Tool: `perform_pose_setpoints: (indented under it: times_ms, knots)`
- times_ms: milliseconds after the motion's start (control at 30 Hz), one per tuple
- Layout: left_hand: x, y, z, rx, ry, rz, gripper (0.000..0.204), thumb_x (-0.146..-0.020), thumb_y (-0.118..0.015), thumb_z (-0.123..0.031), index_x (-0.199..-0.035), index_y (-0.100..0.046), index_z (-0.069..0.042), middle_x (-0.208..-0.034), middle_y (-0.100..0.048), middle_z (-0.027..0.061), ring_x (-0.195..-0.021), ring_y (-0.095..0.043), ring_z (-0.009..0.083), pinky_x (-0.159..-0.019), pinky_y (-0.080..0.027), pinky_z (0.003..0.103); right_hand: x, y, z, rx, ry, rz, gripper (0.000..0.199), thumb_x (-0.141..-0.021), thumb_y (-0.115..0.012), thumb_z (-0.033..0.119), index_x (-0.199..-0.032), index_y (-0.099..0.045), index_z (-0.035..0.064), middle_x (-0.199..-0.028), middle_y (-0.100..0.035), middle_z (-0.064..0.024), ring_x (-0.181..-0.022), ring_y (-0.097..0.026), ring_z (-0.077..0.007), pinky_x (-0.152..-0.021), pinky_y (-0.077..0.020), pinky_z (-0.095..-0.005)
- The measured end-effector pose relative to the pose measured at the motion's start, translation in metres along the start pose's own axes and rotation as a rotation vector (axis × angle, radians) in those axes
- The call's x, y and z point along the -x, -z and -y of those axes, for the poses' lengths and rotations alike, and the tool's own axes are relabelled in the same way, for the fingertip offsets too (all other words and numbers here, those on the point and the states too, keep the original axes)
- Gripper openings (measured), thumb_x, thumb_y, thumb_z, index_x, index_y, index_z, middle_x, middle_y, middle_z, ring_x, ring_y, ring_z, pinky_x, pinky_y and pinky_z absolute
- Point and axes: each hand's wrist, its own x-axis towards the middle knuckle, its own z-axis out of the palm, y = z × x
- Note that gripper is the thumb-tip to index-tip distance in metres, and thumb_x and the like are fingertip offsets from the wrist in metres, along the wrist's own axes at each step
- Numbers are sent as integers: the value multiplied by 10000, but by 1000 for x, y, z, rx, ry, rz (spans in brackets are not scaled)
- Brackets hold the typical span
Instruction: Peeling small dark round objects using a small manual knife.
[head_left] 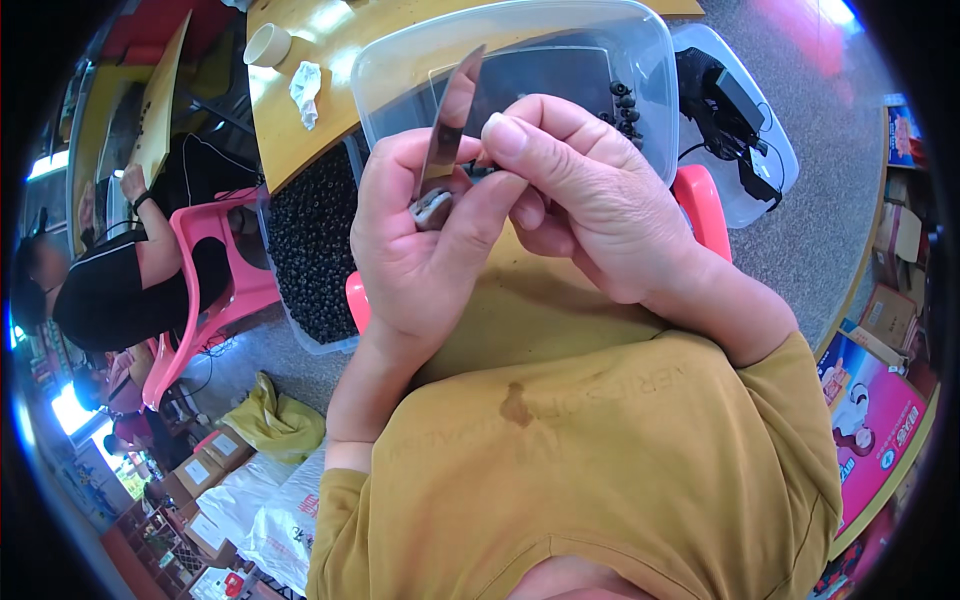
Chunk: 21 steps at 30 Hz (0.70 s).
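My left hand (pixel 405 235) is closed around a small knife (pixel 455 115), its pale handle end lying against the palm and its shiny blade pointing up and away. Between the fingertips of both hands sits a tiny dark piece (pixel 482 170), mostly covered by the fingers. My right hand (pixel 610 205) pinches at this piece with thumb and forefinger, touching the left fingertips. Both hands are held over the near edge of a clear plastic bin (pixel 655 60), where several small black round parts (pixel 625 105) lie at the right side.
A bin of many black round parts (pixel 312 245) stands to the left by a pink chair (pixel 225 265). The wooden table (pixel 330 50) bears a cup (pixel 267 45) and crumpled tissue (pixel 305 95). Black cables (pixel 725 110) fill a tray at right. Another person (pixel 115 290) sits at far left.
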Motion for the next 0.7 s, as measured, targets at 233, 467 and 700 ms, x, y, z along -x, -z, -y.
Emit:
perform_pose_setpoints:
  times_ms: [233,467,700]
  knots:
    - [-7,0,7,178,62,-47,208,-867,-554,-156,-1010,-474,-28,-664,-499,-6,-435,-396,20,-345,-295,144,-2,4,-4,-38,49,106,234,-907,-469,188,-1072,-529,34,-722,-499,11,-537,-383,-37,-483,-313,-163]
    - [0,3,8,290,197,-59,242,-833,-607,-117,-1002,-452,-42,-747,-513,-17,-502,-413,-2,-404,-314,135,-5,8,-7,-151,-22,168,229,-903,-469,157,-1088,-514,31,-758,-487,21,-561,-377,-31,-498,-315,-166]
    - [3,1,6,272,107,-106,150,-899,-505,-190,-936,-441,-59,-708,-498,8,-495,-405,29,-440,-340,167,-7,8,-10,-171,-7,69,230,-905,-463,182,-1078,-515,38,-787,-506,3,-580,-420,-51,-508,-331,-172]
